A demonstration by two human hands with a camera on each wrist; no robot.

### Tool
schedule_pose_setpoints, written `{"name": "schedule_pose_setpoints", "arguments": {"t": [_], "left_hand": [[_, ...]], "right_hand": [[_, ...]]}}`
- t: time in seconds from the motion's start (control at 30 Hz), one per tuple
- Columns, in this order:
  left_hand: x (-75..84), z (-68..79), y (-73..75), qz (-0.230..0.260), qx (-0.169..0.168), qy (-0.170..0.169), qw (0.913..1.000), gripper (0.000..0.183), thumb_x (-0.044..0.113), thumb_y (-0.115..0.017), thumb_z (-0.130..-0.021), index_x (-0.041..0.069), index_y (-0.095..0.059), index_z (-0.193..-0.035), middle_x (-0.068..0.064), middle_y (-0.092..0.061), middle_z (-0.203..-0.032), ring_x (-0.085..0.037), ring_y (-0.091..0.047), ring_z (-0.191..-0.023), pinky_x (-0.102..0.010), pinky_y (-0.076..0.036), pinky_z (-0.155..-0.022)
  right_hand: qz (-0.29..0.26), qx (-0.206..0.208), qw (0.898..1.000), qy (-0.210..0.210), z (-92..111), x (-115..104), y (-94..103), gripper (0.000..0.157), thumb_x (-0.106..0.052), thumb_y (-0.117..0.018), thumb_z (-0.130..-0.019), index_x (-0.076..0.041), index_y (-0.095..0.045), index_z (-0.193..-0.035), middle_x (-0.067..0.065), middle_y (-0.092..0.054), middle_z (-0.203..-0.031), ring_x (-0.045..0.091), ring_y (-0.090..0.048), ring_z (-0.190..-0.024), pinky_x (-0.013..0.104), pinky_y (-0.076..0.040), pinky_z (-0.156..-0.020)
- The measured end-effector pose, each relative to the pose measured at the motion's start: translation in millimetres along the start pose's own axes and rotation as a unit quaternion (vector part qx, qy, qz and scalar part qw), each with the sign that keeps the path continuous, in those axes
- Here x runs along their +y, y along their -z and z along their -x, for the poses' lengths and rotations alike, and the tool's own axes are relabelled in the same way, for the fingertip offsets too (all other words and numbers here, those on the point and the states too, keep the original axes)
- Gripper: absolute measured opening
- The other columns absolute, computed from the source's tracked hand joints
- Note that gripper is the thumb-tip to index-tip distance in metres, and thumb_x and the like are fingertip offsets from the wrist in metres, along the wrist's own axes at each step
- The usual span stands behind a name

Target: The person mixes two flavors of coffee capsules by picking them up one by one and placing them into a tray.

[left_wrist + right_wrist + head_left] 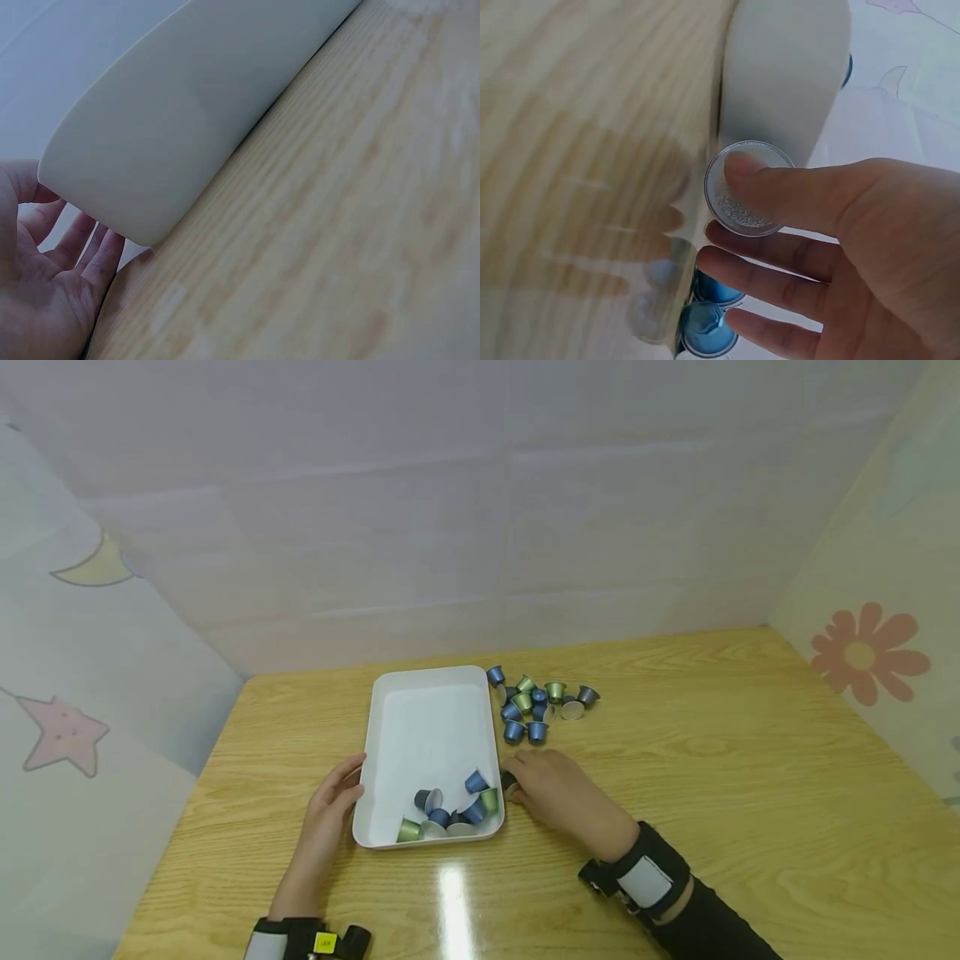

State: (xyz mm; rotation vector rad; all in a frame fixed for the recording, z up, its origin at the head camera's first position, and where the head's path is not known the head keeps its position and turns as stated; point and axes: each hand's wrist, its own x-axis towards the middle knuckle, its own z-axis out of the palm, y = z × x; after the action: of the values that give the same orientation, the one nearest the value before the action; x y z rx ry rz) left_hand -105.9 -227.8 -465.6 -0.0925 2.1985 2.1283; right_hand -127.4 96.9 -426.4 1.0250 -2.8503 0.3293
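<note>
My right hand (553, 789) is just outside the tray's right wall and pinches a dark coffee capsule (508, 780). In the right wrist view the thumb presses on the capsule's round silver foil lid (742, 214), while the other fingers spread behind it. The white rectangular tray (420, 710) lies on the table. At its left side, my left hand (330, 802) rests its fingertips against the rim and outer wall. Several blue, green and dark capsules (471, 811) lie jumbled at the tray's near end, some showing their silver lids.
Right of the tray's far half sits a loose cluster of blue, green and dark capsules (537, 732). The wooden table (712, 752) meets a pale wall (450, 527) at the back, with decorated walls on both sides.
</note>
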Motion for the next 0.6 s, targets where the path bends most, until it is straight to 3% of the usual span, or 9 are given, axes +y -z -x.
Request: {"name": "schedule_pose_setpoints", "arguments": {"t": [0.6], "left_hand": [[-1.3,0.6,0.9,-0.010,-0.002,-0.004,0.9999,0.045,0.007,-0.043,-0.105,0.004,-0.037,-0.150,-0.015,-0.035,-0.153,-0.024,-0.034,-0.137,-0.009,-0.038,-0.095]], "right_hand": [[-0.013,0.021,1.000,-0.011,0.6,-4.5,25.4,0.032,-0.016,-0.076,-0.088,-0.006,-0.066,-0.117,0.006,-0.067,-0.107,0.025,-0.064,-0.099,0.042,-0.051,-0.092]]}}
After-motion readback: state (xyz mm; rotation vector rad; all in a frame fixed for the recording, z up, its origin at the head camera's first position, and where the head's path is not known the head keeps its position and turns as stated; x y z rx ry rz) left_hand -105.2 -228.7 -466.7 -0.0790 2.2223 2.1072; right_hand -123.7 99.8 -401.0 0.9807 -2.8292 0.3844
